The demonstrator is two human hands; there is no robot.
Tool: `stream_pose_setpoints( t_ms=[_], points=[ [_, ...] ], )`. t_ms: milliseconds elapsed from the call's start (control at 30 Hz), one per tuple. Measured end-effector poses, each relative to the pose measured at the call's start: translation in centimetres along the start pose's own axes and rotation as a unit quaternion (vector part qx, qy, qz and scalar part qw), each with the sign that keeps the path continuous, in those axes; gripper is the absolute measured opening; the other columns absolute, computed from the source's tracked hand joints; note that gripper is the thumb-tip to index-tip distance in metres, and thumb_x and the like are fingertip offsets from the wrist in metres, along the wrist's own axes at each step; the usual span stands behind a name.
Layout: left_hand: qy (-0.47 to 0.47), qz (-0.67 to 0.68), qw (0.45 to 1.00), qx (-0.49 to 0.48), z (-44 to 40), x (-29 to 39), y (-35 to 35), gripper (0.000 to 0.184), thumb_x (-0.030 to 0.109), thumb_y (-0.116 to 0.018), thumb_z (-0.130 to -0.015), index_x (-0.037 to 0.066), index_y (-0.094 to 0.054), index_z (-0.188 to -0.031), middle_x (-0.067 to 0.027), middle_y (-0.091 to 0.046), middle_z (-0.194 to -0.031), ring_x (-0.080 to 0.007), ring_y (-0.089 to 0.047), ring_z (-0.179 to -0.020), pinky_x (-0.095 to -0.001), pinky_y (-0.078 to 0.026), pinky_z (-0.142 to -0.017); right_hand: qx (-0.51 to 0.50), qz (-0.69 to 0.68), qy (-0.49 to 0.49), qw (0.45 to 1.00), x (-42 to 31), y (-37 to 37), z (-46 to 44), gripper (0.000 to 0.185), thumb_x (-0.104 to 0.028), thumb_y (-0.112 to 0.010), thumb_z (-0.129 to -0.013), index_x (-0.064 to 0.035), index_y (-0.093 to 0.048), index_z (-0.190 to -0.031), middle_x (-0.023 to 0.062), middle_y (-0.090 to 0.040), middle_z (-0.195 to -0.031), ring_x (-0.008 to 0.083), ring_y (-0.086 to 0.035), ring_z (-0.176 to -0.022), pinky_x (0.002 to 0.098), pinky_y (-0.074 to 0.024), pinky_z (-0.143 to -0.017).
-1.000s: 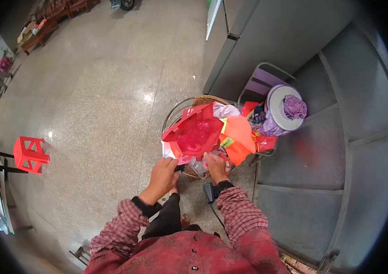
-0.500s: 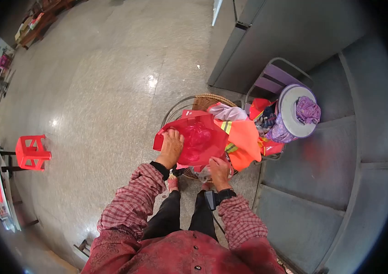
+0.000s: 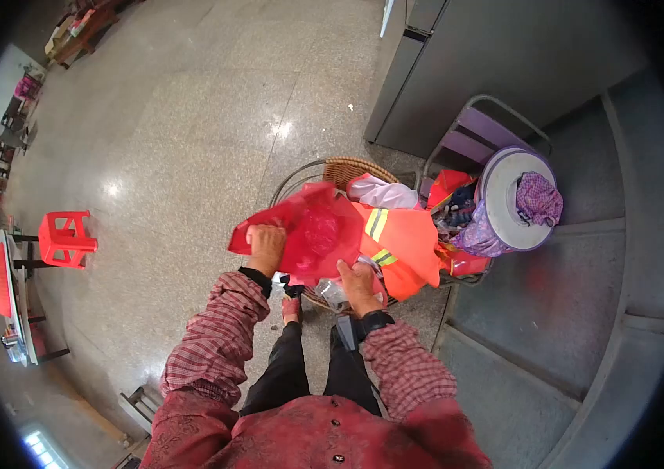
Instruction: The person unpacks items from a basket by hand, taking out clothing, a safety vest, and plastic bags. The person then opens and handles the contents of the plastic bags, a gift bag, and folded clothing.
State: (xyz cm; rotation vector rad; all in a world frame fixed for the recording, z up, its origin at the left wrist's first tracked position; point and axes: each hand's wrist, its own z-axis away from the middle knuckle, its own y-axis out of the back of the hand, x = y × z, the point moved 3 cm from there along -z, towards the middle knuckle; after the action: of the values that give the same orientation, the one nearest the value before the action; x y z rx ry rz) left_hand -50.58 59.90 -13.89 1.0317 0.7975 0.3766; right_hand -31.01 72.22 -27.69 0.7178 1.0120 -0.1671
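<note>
Both my hands hold the edges of a red bag (image 3: 312, 234) in front of me, above the basket. Its mouth faces up, and crumpled pinkish-red thin material shows inside. My left hand (image 3: 267, 246) is closed on the bag's left side, with the fingertips partly hidden by the fabric. My right hand (image 3: 358, 286) pinches the lower right edge. Under and behind the bag stands a round wicker basket (image 3: 354, 170). An orange vest (image 3: 402, 238) with reflective stripes lies over the basket, beside a pale pink cloth (image 3: 383, 191). Clear plastic (image 3: 332, 293) shows below the bag.
At right, a purple folding chair (image 3: 465, 148) carries clothes and a white-topped, purple-rimmed hat (image 3: 504, 199). A grey cabinet (image 3: 496, 70) stands behind it. A red plastic stool (image 3: 66, 239) and a table (image 3: 21, 301) are at left on the speckled floor (image 3: 183, 156).
Both hands have shifted the red bag left relative to the basket, uncovering more of the orange vest. The bag's left side is stretched further out. The head view has turned slightly.
</note>
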Motion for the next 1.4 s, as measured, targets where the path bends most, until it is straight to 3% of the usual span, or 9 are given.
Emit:
stream_pose_setpoints(
  t_ms=[67, 233, 300, 400, 633, 867, 1067, 1233, 1400],
  points=[
    [-0.009, 0.037, 0.991, -0.126, 0.6, -1.4, -1.2, 0.021, 0.022, -0.055, -0.080, 0.012, -0.067, -0.095, -0.0083, -0.068, -0.084, -0.0242, -0.064, -0.067, -0.0437, -0.044, -0.049, -0.054, -0.072, 0.020, 0.996, -2.4, 3.2, 0.4, 0.032, -0.025, -0.063, -0.086, 0.0048, -0.062, -0.074, 0.0084, -0.062, -0.064, 0.0167, -0.060, -0.054, 0.0276, -0.0495, -0.052],
    [0.135, 0.344, 0.915, 0.163, 4.9, -4.7, 5.5, 0.015, 0.017, -0.060, -0.077, 0.004, -0.067, -0.077, -0.0124, -0.067, -0.072, -0.0277, -0.066, -0.067, -0.0412, -0.049, -0.056, -0.081, 0.083, 0.145, 0.983, -13.3, 15.2, 7.0, 0.032, -0.021, -0.061, -0.089, 0.0055, -0.062, -0.071, 0.0063, -0.063, -0.065, 0.0160, -0.063, -0.058, 0.0263, -0.0501, -0.052],
    [0.134, 0.425, 0.861, 0.242, 6.5, -4.9, 4.8, 0.014, 0.016, -0.064, -0.075, 0.002, -0.065, -0.077, -0.0123, -0.065, -0.066, -0.0269, -0.066, -0.064, -0.0399, -0.050, -0.056, -0.084, -0.241, -0.117, 0.960, -8.5, 15.1, 7.3, 0.030, -0.021, -0.061, -0.088, 0.0055, -0.064, -0.075, 0.0061, -0.064, -0.067, 0.0153, -0.063, -0.057, 0.0267, -0.0500, -0.051],
    [0.159, 0.691, 0.704, 0.047, 8.9, -4.0, 3.9, 0.022, 0.015, -0.068, -0.075, 0.002, -0.063, -0.092, -0.0106, -0.062, -0.072, -0.0275, -0.061, -0.064, -0.0352, -0.049, -0.062, -0.101, -0.254, -0.120, 0.954, -7.8, 15.9, 7.5, 0.028, -0.020, -0.061, -0.089, 0.0068, -0.062, -0.081, 0.0083, -0.064, -0.073, 0.0170, -0.064, -0.059, 0.0276, -0.0514, -0.052],
    [0.147, 0.324, 0.838, 0.414, 15.3, -1.4, 15.9, 0.028, 0.008, -0.065, -0.076, 0.002, -0.059, -0.103, -0.0155, -0.058, -0.093, -0.0312, -0.057, -0.086, -0.0385, -0.046, -0.070, -0.094, -0.314, -0.161, 0.931, -8.2, 15.8, 6.0, 0.034, -0.025, -0.062, -0.089, 0.0071, -0.058, -0.078, 0.0093, -0.060, -0.073, 0.0208, -0.064, -0.060, 0.0289, -0.0524, -0.051],
    [-0.148, 0.621, 0.767, 0.065, 9.8, 9.8, 11.8, 0.025, 0.004, -0.060, -0.072, -0.001, -0.059, -0.097, -0.0183, -0.060, -0.086, -0.0373, -0.058, -0.083, -0.0442, -0.046, -0.069, -0.100, -0.259, -0.142, 0.950, -8.2, 14.7, 5.4, 0.042, -0.027, -0.061, -0.089, 0.0061, -0.056, -0.063, 0.0074, -0.057, -0.061, 0.0176, -0.063, -0.059, 0.0294, -0.0502, -0.050],
    [-0.127, 0.267, 0.952, -0.076, 0.0, 15.1, 0.9, 0.024, 0.006, -0.057, -0.072, -0.002, -0.062, -0.094, -0.0223, -0.062, -0.092, -0.0423, -0.058, -0.090, -0.0445, -0.049, -0.072, -0.044, -0.128, -0.054, 0.989, -5.7, 13.3, 5.1, 0.046, -0.032, -0.057, -0.090, 0.0024, -0.058, -0.060, 0.0039, -0.053, -0.052, 0.0117, -0.055, -0.051, 0.0318, -0.0459, -0.050],
    [-0.177, 0.290, 0.924, -0.176, -2.7, 17.2, -4.3, 0.026, 0.008, -0.058, -0.071, -0.002, -0.062, -0.095, -0.0230, -0.062, -0.092, -0.0419, -0.059, -0.090, -0.0458, -0.049, -0.073, -0.014, -0.265, -0.146, 0.953, -9.6, 13.0, 4.7, 0.029, -0.024, -0.056, -0.092, 0.0031, -0.065, -0.088, 0.0041, -0.064, -0.081, 0.0096, -0.060, -0.064, 0.0234, -0.0529, -0.058],
    [-0.204, 0.528, 0.801, -0.194, -2.6, 17.1, -6.2, 0.028, 0.010, -0.060, -0.070, -0.002, -0.062, -0.095, -0.0238, -0.063, -0.092, -0.0414, -0.061, -0.090, -0.0470, -0.050, -0.074, 0.023, -0.289, -0.180, 0.940, -9.4, 13.0, 3.7, 0.032, -0.028, -0.055, -0.093, 0.0019, -0.065, -0.088, 0.0038, -0.064, -0.077, 0.0106, -0.060, -0.066, 0.0240, -0.0504, -0.056]
  ],
)
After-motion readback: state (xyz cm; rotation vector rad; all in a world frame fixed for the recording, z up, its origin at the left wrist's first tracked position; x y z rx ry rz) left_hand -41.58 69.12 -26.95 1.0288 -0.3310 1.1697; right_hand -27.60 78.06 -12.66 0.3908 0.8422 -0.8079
